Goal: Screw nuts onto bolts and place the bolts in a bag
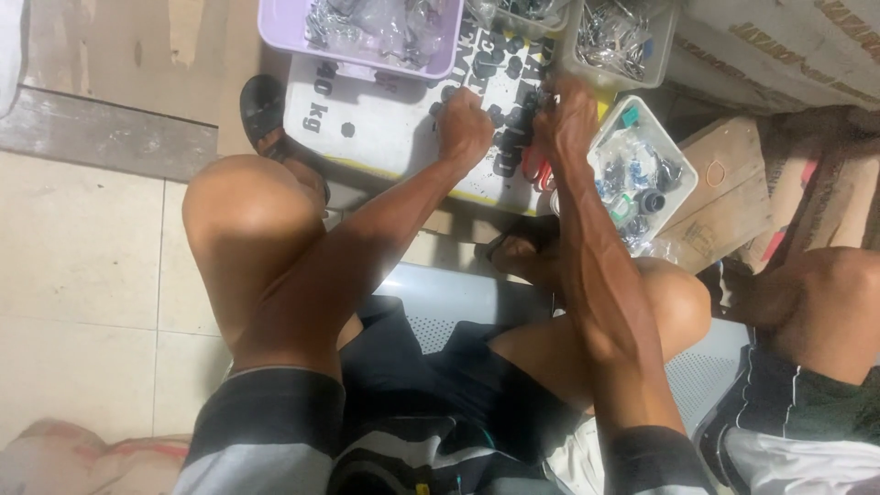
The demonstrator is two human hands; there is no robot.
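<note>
Currently both hands are down on the white board point(385, 119), among the small black parts point(502, 137) scattered over it. Left hand point(465, 126): curled into a loose fist at the edge of the pile, contents can't be made out. Right hand point(566, 115): fingers bent down into the parts, grip hidden. Clear tray point(683, 179) of bagged fittings just right of it; purple tub point(275, 27) behind the board.

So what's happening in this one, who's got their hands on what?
A seated person leans over a white board strewn with small black parts. The left hand is closed in a fist on the board; the right hand works among the parts. A lilac tray and clear tubs of bagged bits sit around it. Another person's knee shows at the right.
</note>
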